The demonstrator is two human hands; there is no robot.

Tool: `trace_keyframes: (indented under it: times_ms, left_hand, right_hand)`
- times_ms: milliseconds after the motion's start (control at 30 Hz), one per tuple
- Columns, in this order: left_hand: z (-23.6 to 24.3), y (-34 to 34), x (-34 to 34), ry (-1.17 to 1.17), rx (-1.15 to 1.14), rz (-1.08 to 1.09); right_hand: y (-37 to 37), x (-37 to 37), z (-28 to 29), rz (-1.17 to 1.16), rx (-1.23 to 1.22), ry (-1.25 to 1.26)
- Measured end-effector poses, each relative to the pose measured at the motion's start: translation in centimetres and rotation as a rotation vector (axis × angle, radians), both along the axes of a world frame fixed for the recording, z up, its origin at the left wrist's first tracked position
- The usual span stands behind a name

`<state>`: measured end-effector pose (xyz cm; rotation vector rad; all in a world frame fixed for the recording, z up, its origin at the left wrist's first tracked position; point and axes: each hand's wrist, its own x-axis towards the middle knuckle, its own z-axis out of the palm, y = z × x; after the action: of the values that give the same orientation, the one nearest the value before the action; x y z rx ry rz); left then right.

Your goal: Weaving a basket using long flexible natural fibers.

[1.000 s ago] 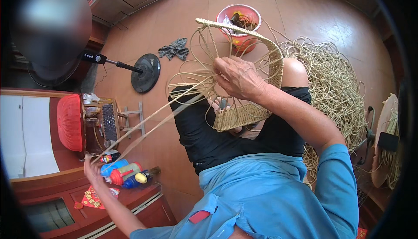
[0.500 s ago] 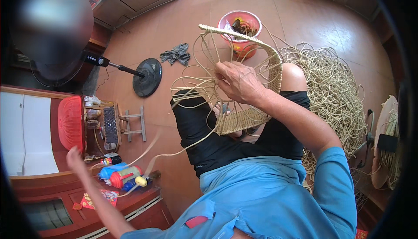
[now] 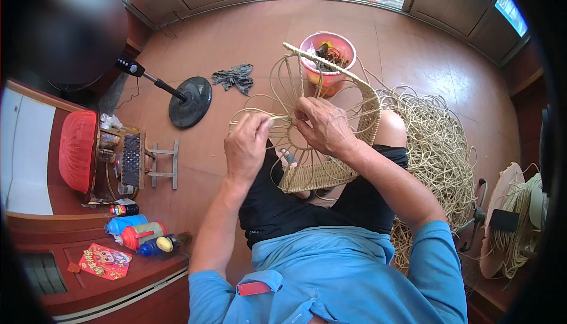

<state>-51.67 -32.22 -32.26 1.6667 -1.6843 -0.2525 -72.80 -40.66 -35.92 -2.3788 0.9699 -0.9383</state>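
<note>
**Two hands meet near the middle of a woven cord piece**

The woven cord piece (image 3: 316, 175) stands over the knees, directly in front of the body, with its open middle between the left hand (image 3: 247, 147) and the right hand (image 3: 325, 126). Its wall of tight weaving curves around the right hand's far, right and near sides, so that hand sits inside the edge; thin cord loops spread about it. On the left hand's side the rim is loose loops instead of wall. Beyond the left hand, floor (image 3: 218, 147) stretches to the round black fan base (image 3: 190, 102) and a crumpled dark cloth (image 3: 233, 79). The right knee (image 3: 393, 129) lies just right of the wall, and a large cord heap (image 3: 434, 153) spreads to the right of that.

The left forearm reaches up from below, the hand's back showing, thumb and fingers pinched together on a pale strand (image 3: 279, 117). The right forearm slants in from the lower right; its fingers are bent and closed on the piece's middle, though the exact hold is hidden under them.

Beyond the right hand, partly behind the wall's far edge, stands a pink-and-red bucket (image 3: 323, 87) holding brown strips, a dark object and something white. Well left of the left hand is a red ribbed basket (image 3: 78, 151), its inside unseen. Nearer the body on that side lie a red-and-grey flask (image 3: 143, 235) and a dark blue bottle (image 3: 152, 246), contents hidden.
</note>
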Motion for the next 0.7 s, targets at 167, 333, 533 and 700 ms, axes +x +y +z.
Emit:
trace_keyframes:
  times_ms: [167,333,533,700]
  left_hand:
    - [1.1,-5.1,0.5,-0.006,-0.089,-0.022]
    - [1.2,-8.5,0.1,-0.354,-0.315,-0.183]
    - [1.3,-8.6,-0.4,-0.374,-0.371,-0.205]
    - [0.3,-3.7,-1.3,-0.073,-0.393,0.023]
  right_hand:
    - [0.1,-0.1,0.2,0.022,-0.022,0.012]
    - [0.0,-0.1,0.2,0.037,-0.045,0.012]
    - [-0.2,-0.3,-0.1,0.054,-0.073,0.006]
    - [-0.3,-0.5,-0.1,0.059,-0.08,0.027]
